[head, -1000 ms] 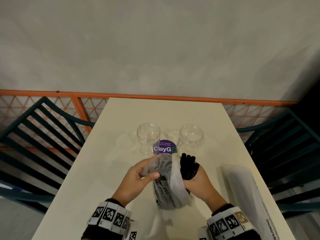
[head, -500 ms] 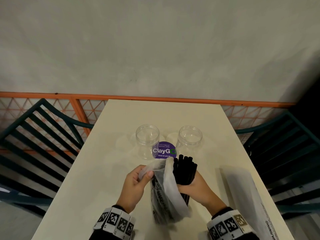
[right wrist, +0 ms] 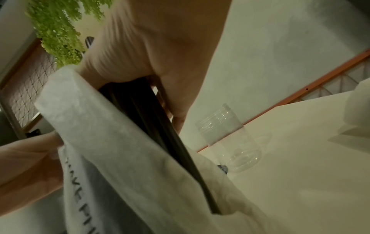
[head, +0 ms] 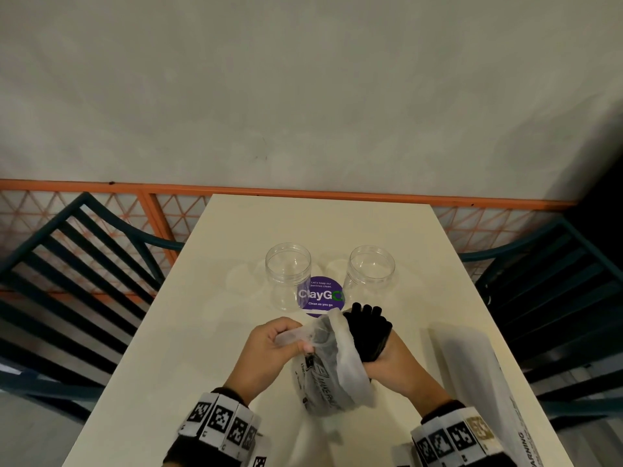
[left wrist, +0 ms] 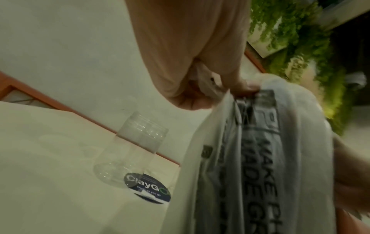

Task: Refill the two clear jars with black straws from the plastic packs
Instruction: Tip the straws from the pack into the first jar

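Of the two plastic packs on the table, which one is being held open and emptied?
The printed pack between the hands: the left hand pinches its mouth and the right hand grips black straws sticking out. The other pack lies flat, untouched, at the right.

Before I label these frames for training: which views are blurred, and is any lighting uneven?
Head view: sharp, dim, dark at the right corner; jars readable. Left wrist view: motion blur on the pack print. Right wrist view: soft blur on straws and right hand.
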Tool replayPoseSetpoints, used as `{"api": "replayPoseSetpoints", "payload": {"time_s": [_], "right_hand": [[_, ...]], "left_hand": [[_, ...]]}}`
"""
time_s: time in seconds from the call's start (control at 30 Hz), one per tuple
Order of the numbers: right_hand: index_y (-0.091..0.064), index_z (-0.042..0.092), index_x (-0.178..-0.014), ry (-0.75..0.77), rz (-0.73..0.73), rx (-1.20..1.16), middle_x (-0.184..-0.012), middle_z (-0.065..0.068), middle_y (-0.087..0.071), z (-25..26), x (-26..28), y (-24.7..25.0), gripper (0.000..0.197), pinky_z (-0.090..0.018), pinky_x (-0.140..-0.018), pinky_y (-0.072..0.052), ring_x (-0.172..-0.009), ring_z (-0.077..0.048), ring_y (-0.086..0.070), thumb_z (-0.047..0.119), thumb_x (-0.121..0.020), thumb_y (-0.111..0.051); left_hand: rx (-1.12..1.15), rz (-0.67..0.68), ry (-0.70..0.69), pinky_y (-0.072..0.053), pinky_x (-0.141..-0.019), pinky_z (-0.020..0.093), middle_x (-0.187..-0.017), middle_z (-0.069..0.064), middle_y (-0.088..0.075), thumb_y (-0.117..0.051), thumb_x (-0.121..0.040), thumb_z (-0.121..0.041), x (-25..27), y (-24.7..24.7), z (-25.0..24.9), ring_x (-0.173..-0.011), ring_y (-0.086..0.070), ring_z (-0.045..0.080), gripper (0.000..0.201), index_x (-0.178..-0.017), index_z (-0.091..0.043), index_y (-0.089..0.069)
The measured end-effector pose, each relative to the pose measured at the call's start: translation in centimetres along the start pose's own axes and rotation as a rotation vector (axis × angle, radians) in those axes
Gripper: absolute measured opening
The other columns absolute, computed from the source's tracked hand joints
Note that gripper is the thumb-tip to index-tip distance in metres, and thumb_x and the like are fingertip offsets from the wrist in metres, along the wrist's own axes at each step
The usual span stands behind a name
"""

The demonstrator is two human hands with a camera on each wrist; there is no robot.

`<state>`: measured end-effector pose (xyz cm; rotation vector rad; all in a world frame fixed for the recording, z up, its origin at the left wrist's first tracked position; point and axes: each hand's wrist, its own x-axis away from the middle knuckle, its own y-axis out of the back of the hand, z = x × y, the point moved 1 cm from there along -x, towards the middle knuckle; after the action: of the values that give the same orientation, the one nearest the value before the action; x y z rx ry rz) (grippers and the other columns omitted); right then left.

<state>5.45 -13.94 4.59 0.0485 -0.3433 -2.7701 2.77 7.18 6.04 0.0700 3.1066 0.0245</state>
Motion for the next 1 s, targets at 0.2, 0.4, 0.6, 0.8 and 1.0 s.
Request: {"api": "replayPoseSetpoints", "payload": {"time_s": [0.2, 0.4, 0.6, 0.8, 1.0], "right_hand": [[-0.06, 0.023, -0.105, -0.011, -0.019, -0.083, -0.096, 0.008, -0.071, 1.0, 0.7, 0.1, 0.056, -0.007, -0.076, -0.046, -0.097, 0.004, -0.063, 0.031, -0.052, -0.077], [-0.058, 0.022, -0.108, 0.024, -0.07, -0.124, -0.1, 0.009, -0.07, 1.1, 0.8, 0.0, 0.061, -0.007, -0.078, -0.046, -0.1, 0.004, -0.062, 0.034, -0.051, -0.078], [-0.053, 0.01, -0.12, 0.026, -0.086, -0.055, -0.113, 0.003, -0.063, 0.4, 0.5, -0.2, 0.079, -0.005, -0.082, -0.044, -0.105, 0.003, -0.059, 0.038, -0.05, -0.075], [-0.06, 0.012, -0.109, 0.032, -0.179, -0.059, -0.101, 0.002, -0.069, 0.4, 0.9, -0.4, 0.065, -0.012, -0.077, -0.049, -0.097, -0.004, -0.065, 0.032, -0.051, -0.082], [-0.054, 0.014, -0.105, 0.048, -0.221, -0.044, -0.098, 0.012, -0.061, 0.5, 1.2, -1.0, 0.049, 0.0, -0.073, -0.042, -0.091, 0.017, -0.058, 0.003, -0.065, -0.078]], "left_hand": [[-0.057, -0.06, -0.101, -0.047, -0.064, 0.016, -0.072, -0.007, -0.071, -0.066, -0.075, -0.033, 0.4, -0.5, 0.3, -0.068, -0.061, 0.003, 0.011, -0.074, -0.024, -0.071], [-0.049, 0.096, -0.023, -0.052, -0.08, 0.025, -0.091, -0.004, -0.073, -0.057, -0.081, -0.028, 1.0, 0.1, 0.2, -0.087, -0.065, 0.012, 0.019, -0.096, -0.021, -0.068], [-0.13, -0.06, -0.045, -0.043, -0.064, 0.014, -0.062, -0.008, -0.067, -0.08, -0.066, -0.014, 0.5, -0.1, -0.5, -0.062, -0.057, 0.001, 0.011, -0.065, -0.014, -0.069], [-0.354, -0.059, -0.21, -0.046, -0.069, 0.013, -0.098, -0.017, -0.067, -0.051, -0.083, -0.034, 1.2, -1.1, -1.1, -0.082, -0.061, 0.003, 0.018, -0.095, -0.034, -0.065], [-0.339, -0.099, -0.167, -0.041, -0.063, 0.013, -0.075, -0.005, -0.066, -0.078, -0.068, -0.03, 0.9, -0.9, -1.5, -0.068, -0.057, 0.005, 0.014, -0.071, -0.021, -0.067]]}}
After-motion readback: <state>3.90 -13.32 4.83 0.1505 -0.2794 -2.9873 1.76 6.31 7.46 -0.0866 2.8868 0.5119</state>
